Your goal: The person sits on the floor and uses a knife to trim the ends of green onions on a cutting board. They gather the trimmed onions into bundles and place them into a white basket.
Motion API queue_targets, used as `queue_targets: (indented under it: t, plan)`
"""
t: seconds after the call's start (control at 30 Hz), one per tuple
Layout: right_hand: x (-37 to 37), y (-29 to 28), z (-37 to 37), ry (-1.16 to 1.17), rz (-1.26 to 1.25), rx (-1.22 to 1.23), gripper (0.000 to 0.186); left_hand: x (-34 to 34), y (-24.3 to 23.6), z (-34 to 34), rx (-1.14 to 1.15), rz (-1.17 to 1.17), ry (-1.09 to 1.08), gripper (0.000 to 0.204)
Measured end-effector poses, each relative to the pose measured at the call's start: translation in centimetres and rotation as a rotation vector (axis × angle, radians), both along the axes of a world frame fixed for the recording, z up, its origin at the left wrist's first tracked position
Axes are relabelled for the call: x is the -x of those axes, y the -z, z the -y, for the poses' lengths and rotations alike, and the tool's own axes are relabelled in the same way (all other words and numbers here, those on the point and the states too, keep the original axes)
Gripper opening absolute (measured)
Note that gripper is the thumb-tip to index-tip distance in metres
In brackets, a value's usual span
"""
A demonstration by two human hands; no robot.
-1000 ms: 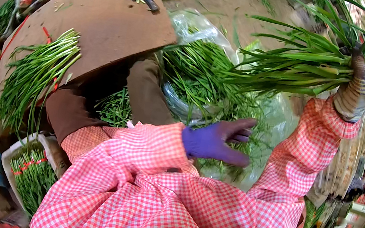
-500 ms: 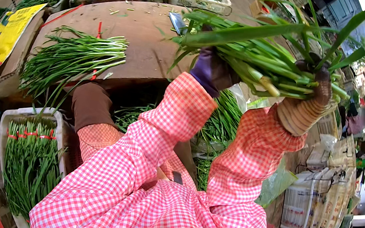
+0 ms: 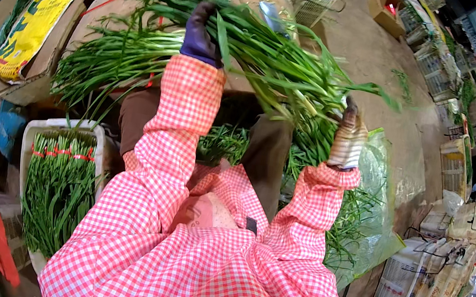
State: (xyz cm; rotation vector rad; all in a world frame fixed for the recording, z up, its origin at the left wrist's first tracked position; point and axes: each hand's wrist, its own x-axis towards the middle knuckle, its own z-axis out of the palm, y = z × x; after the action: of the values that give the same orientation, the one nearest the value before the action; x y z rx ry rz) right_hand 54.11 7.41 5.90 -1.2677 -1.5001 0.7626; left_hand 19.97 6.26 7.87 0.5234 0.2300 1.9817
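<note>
My left hand, in a purple glove, grips a loose bunch of garlic chives around its leafy part, above a cardboard-topped surface. The bunch lies tilted, leaves to the far left and pale stalk ends to the right. My right hand, in a striped glove with dark fingertips, is at those stalk ends. Its fingers look stretched upward along them, partly blurred. Below and left of the held bunch, a pile of chives rests on the cardboard, with red ties showing under it.
A white crate of red-banded chive bunches stands at my left. More chives lie on a clear plastic sheet at my right. Farther off are a filled crate, a cardboard box and stacked white crates.
The bunch has moved left and over the pile with my left hand. My right hand has come lower and left, from round the stalks to beside their ends. The view has shifted too.
</note>
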Motion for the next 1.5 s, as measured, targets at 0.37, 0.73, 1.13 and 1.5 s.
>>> queue_targets:
  t: [0.37,0.73,1.13,1.5]
  plan:
    - [6.1,-0.5,5.4,-0.482,-0.210,0.454,0.031,3.4,1.2,1.2,0.135,-0.040,-0.229,0.018]
    - [8.9,1.1,5.2,-0.433,-0.017,0.349,0.017,2.6,0.6,3.6,0.199,0.020,-0.198,0.025]
    - [3.3,7.0,4.6,-0.446,0.275,0.353,0.023,2.6,1.7,4.7,0.344,-0.070,-0.275,0.027]
    - [15.6,-7.5,-1.6,-0.592,0.438,-0.483,0.100,2.0,-2.6,-6.4,-0.746,-1.169,-0.806,0.039]
